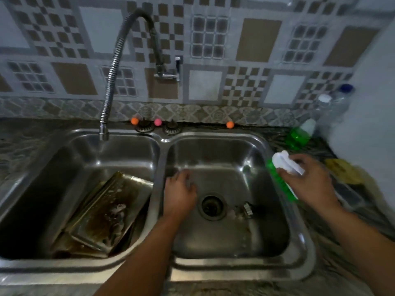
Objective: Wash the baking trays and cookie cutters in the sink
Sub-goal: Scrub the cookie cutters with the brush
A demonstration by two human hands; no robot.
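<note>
Double sink [162,142]: trays [106,212] lay in left basin, long axis toward far right. L hand [179,193] nearest, fingers curled, contents unclear; R hand [310,180] gripped soap bottle [280,178].

I see three small balls [157,122] along the back ledge, clear bottles [333,103] and a yellow cloth [344,170] on my right.
</note>
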